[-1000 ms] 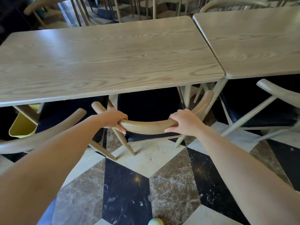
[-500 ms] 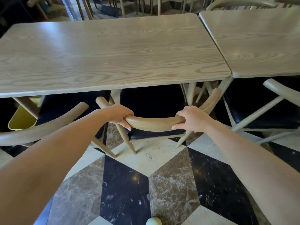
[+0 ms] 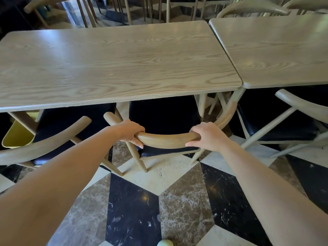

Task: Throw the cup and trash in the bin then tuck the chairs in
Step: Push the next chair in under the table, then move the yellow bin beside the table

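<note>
A wooden chair with a dark seat stood at the near edge of a light wood-grain table, its seat largely beneath the tabletop and its curved backrest rail just short of the edge. The person's left hand and right hand were each closed fully around that rail, one near each end, a spread grip that would let the chair be pushed in straight rather than swinging to one side. Both arms were stretched almost straight, which suggested the push was near its end. No cup or trash lay on the table, so the binning part of the job appeared done and the tucking-in was the step in hand. To the left, a second chair sat with its seat under the same table, and a yellow bin-like container showed beyond it, mostly hidden. To the right, another chair was drawn up to the adjoining table. Compared with a second earlier, the held chair sat deeper under the table, with less of its seat showing, while both hands kept the same places on the rail above the patterned marble floor.
</note>
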Available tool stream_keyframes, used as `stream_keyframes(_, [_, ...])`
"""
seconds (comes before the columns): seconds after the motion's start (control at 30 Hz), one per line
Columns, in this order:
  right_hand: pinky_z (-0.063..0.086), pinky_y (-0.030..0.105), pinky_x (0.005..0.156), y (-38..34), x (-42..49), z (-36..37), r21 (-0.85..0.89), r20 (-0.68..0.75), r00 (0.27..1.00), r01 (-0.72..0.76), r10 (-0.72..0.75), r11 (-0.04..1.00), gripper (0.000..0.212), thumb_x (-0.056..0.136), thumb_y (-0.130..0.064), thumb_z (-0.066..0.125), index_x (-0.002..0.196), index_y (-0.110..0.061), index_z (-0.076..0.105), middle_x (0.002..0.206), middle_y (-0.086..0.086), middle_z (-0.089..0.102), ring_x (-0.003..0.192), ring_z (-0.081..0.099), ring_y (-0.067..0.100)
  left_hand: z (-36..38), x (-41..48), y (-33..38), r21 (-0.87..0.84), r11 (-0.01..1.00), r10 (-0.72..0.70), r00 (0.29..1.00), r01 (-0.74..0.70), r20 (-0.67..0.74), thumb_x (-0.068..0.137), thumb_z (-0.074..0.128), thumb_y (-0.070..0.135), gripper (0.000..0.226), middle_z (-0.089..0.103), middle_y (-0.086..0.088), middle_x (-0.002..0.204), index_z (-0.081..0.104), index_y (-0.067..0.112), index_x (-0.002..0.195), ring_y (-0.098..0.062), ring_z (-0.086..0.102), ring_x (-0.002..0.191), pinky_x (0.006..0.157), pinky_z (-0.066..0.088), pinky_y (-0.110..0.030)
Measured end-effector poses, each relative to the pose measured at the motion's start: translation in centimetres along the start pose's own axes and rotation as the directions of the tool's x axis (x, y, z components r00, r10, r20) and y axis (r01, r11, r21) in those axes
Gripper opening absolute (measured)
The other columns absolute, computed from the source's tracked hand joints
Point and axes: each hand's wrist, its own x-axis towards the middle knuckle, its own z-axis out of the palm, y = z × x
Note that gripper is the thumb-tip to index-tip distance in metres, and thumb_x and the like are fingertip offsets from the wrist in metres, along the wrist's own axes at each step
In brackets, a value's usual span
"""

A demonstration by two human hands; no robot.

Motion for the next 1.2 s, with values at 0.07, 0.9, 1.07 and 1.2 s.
stream_keyframes(0.07, [0.039, 0.032, 0.090, -0.5, -0.4, 0.3, -0.040, -0.017, 0.999, -0.034, 0.033, 0.999, 0.053, 0.080, -0.063, 0.056, 0.111, -0.020, 0.061, 0.100, -0.004, 0.064, 0.093, 0.054, 0.017, 0.1, -0.6, 0.7, 0.044, 0.998, -0.040, 0.997, 0.043, -0.062, 0.076, 0.068, 0.057, 0.043, 0.062, 0.003, 0.094, 0.057, 0.023, 0.100, -0.018, 0.057, 0.090, 0.080, 0.039, -0.028])
stream_keyframes(0.9, [0.024, 0.051, 0.114, -31.9, -19.5, -8.1, -0.016, 0.399, 0.910, 0.126, -0.109, 0.992, 0.081, 0.087, -0.057, 0.052, 0.151, -0.027, 0.013, 0.160, 0.003, 0.010, 0.144, 0.018, 0.030, 8.5, -42.6, 12.0, -0.192, 0.863, -0.506, 0.797, 0.468, -0.331, 0.094, 0.046, 0.050, 0.059, 0.041, -0.002, 0.148, 0.033, 0.024, 0.145, -0.024, 0.038, 0.136, 0.108, 0.038, -0.043])
stream_keyframes(1.07, [0.027, 0.049, 0.113, -41.0, -17.4, -9.7, -0.062, 0.428, 0.872, 0.291, -0.238, 0.955, 0.084, 0.084, -0.061, 0.052, 0.151, -0.027, 0.015, 0.159, 0.004, 0.016, 0.144, 0.018, 0.026, 8.6, -51.6, 8.5, -0.251, 0.805, -0.593, 0.744, 0.538, -0.308, 0.093, 0.046, 0.052, 0.061, 0.040, -0.001, 0.148, 0.030, 0.026, 0.146, -0.024, 0.038, 0.135, 0.107, 0.035, -0.041])
stream_keyframes(1.2, [0.022, 0.048, 0.115, -48.3, -13.4, -9.9, -0.088, 0.454, 0.830, 0.404, -0.324, 0.911, 0.080, 0.087, -0.059, 0.050, 0.150, -0.027, 0.014, 0.159, 0.002, 0.012, 0.145, 0.013, 0.028, 9.5, -56.8, 3.7, -0.301, 0.722, -0.692, 0.640, 0.623, -0.334, 0.089, 0.046, 0.061, 0.062, 0.043, 0.003, 0.146, 0.033, 0.033, 0.143, -0.022, 0.041, 0.133, 0.102, 0.037, -0.039])
